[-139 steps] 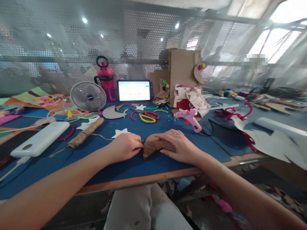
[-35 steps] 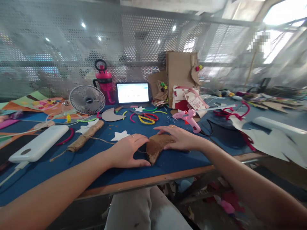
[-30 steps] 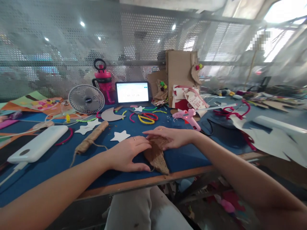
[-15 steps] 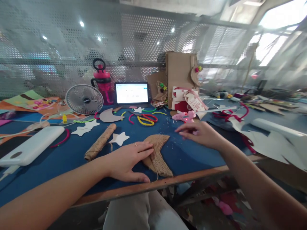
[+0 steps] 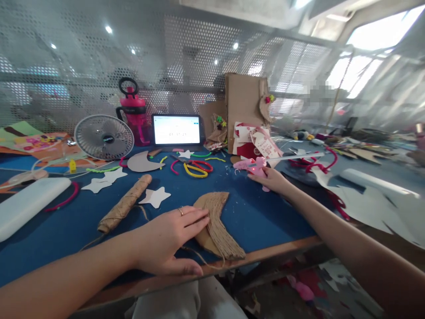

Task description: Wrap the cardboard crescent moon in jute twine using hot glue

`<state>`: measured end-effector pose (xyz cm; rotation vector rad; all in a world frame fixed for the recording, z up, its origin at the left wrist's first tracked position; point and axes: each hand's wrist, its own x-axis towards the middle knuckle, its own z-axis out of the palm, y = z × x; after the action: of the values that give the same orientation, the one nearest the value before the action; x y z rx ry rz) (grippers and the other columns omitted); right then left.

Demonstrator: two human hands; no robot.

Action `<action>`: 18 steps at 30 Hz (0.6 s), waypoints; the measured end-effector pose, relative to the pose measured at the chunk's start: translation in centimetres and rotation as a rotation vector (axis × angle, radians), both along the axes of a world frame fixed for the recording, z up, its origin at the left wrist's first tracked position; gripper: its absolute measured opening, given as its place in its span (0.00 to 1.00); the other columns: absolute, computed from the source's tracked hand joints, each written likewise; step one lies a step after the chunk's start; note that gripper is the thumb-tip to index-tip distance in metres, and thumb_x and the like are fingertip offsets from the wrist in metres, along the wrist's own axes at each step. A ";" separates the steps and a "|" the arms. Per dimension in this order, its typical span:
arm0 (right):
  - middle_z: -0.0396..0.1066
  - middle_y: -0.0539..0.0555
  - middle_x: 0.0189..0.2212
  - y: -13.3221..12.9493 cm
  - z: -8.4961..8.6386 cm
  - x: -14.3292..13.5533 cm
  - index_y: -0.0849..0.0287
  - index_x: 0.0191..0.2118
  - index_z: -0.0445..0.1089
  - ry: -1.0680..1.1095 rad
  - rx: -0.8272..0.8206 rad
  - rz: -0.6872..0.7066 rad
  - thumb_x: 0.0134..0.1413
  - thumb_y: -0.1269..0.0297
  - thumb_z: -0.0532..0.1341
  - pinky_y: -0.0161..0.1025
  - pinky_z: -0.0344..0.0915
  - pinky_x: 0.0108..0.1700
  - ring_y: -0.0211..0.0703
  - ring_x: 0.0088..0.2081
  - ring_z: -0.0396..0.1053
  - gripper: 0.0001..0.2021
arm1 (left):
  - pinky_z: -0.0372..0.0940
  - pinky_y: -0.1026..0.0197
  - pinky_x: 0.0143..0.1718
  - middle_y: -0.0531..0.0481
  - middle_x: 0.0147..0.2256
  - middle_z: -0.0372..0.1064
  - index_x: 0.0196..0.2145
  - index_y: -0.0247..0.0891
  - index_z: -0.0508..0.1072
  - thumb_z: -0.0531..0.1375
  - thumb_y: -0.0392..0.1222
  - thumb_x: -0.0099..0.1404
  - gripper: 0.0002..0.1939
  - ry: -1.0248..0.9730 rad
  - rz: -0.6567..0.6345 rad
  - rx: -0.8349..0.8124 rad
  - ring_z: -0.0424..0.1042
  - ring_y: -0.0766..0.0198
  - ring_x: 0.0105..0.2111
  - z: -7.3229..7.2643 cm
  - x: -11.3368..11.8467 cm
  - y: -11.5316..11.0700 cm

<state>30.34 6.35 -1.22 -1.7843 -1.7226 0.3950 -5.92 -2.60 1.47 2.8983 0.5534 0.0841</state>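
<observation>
A cardboard crescent [image 5: 217,226], partly covered with rows of brown twine, lies at the table's front edge. The fingertips of my left hand [image 5: 175,239] rest on its left part, thumb spread away. My right hand [image 5: 270,180] has its fingers around the handle of a pink glue gun [image 5: 254,166], which has a small red light and a long pale glue stick at its rear. Left of my left hand is a roll of twine [image 5: 126,204], from which a loose strand runs. A white paper star [image 5: 156,197] lies beside the roll.
Behind are a grey paper crescent [image 5: 144,162], scissors [image 5: 195,169], a fan [image 5: 104,137], a pink bottle [image 5: 133,113], a tablet [image 5: 177,129] and upright cardboard [image 5: 245,110]. A white power bank [image 5: 33,206] lies left; paper scraps [image 5: 372,204] and red pipe cleaners [image 5: 318,165] lie right.
My right hand has moved forward onto the glue gun and closed around its handle. My left hand stays on the twine-covered crescent. The whole view has shifted slightly.
</observation>
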 end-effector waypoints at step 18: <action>0.57 0.44 0.17 -3.0 3.6 -2.8 0.63 0.36 0.70 0.293 -0.316 0.508 0.44 0.44 0.63 0.29 0.50 0.16 0.29 0.16 0.53 0.24 | 0.55 0.46 0.60 0.32 0.61 0.48 0.61 0.23 0.56 0.53 0.63 0.63 0.42 0.058 -0.026 0.004 0.54 0.44 0.61 0.5 0.5 0.2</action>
<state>27.51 3.31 2.42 -1.3711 -1.9579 1.1385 -5.40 -2.39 1.97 2.9188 0.5261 -0.0025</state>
